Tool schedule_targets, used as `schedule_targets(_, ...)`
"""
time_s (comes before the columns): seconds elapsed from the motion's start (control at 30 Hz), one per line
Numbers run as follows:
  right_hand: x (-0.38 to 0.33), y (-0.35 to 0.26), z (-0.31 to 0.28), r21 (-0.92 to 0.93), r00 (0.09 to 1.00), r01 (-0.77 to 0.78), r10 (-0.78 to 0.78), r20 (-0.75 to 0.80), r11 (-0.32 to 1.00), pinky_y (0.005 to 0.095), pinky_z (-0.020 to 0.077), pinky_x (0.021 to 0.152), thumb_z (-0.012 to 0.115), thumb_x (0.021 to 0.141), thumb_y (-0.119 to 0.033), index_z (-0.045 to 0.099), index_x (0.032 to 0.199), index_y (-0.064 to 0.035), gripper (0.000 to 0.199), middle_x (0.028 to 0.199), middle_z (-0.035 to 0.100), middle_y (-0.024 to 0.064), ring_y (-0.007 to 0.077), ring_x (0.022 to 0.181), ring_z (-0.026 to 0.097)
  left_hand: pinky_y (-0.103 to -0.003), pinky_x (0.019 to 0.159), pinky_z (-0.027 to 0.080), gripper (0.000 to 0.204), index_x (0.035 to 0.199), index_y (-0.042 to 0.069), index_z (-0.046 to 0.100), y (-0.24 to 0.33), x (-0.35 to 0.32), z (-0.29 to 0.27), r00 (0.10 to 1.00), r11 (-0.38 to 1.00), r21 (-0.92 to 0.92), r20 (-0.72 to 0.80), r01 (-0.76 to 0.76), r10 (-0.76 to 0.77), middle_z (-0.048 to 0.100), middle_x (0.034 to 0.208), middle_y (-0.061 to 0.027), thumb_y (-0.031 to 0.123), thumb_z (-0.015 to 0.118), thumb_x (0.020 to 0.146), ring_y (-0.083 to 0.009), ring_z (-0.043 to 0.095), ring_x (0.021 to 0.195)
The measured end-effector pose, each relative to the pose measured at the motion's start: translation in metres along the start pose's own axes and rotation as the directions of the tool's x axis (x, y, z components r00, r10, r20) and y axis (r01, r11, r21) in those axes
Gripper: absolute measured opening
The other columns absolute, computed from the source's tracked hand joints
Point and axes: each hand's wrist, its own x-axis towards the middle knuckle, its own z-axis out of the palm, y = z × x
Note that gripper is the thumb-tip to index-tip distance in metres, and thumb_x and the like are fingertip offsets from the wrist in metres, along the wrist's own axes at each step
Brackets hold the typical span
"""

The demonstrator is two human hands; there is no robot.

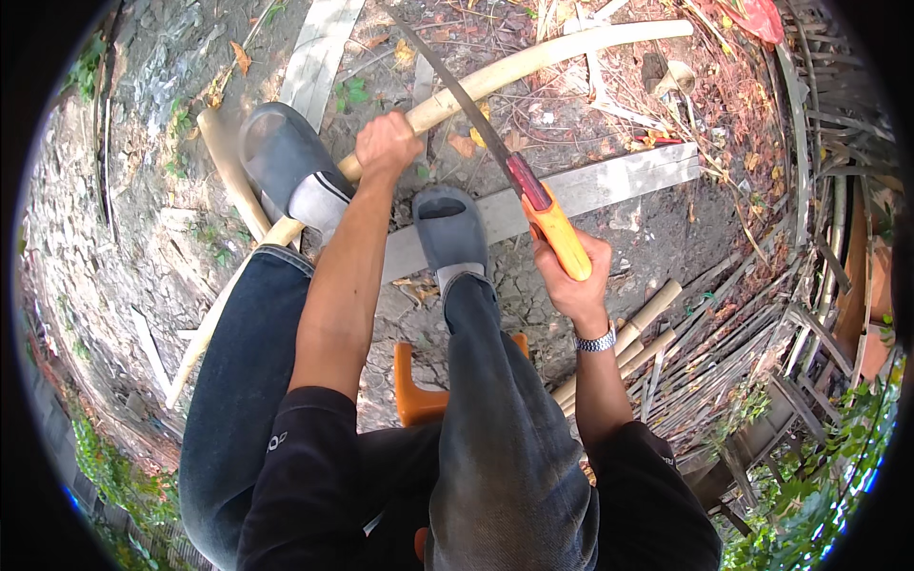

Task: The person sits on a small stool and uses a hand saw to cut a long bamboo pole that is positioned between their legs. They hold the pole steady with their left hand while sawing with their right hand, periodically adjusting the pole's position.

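Note:
My left hand is closed round a long, pale, curved wooden pole, which runs from the lower left up to the far right. In my right hand is a hand saw with an orange and dark red handle. Its blade slants up and to the left, lying across the pole just right of my left hand in this view; whether the teeth touch the wood I cannot tell. My left foot, in a grey slipper, is up against the pole, above a shorter wooden piece.
A flat grey board lies on the cracked ground under my right slipper. Several cut poles and a heap of thin sticks lie at the right. Part of an orange stool shows beneath me. A red plastic bag is far right.

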Motion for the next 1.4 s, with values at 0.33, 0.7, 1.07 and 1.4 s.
schedule_targets(0.33,0.013,0.007,0.032,-0.115,0.997,-0.045,0.052,0.061,0.992,0.0297,0.0503,0.057,0.072,0.081,-0.009,0.074,0.085,-0.0006,0.009,0.062,0.065,0.0071,0.0111,0.055,0.063,-0.043,0.096,0.057,0.038,0.113,0.009,0.076,-0.002,0.001,0.003,1.0,1.0,-0.018,-0.003,-0.002,0.001,0.077,0.11,-0.0184,0.028,0.068,0.081,-0.0339,0.074,0.107)
schedule_targets(0.7,-0.076,-0.009,-0.026,-0.231,0.986,-0.092,0.12,0.112,0.968,0.0261,0.0457,0.052,0.069,0.079,0.0,0.073,0.081,0.0015,0.004,0.06,0.063,0.0031,0.0056,0.053,0.056,-0.044,0.094,0.059,0.033,0.11,0.009,0.075,-0.012,0.003,0.015,0.999,0.999,0.037,-0.037,-0.008,0.01,0.077,0.108,-0.0186,0.027,0.069,0.083,-0.0343,0.075,0.105)
schedule_targets(1.07,0.054,0.038,0.042,-0.134,0.994,0.061,-0.047,0.1,0.989,0.0318,0.0484,0.054,0.072,0.079,-0.009,0.068,0.075,0.0006,0.011,0.057,0.06,0.0112,0.0149,0.05,0.057,-0.046,0.088,0.062,0.032,0.107,0.008,0.075,-0.001,-0.006,0.007,0.997,0.997,0.053,-0.049,-0.048,0.051,0.078,0.105,-0.0202,0.026,0.072,0.082,-0.0359,0.077,0.098)
schedule_targets(1.4,-0.119,0.008,-0.052,-0.134,0.996,-0.087,0.086,-0.007,0.987,0.0268,0.04,0.048,0.071,0.079,0.0,0.065,0.075,0.0016,0.007,0.054,0.051,0.0006,0.0049,0.048,0.047,-0.044,0.092,0.06,0.031,0.107,0.007,0.079,-0.002,-0.004,-0.005,1.0,1.0,0.008,0.021,-0.004,0.004,0.078,0.106,-0.0211,0.023,0.073,0.082,-0.0358,0.076,0.102)
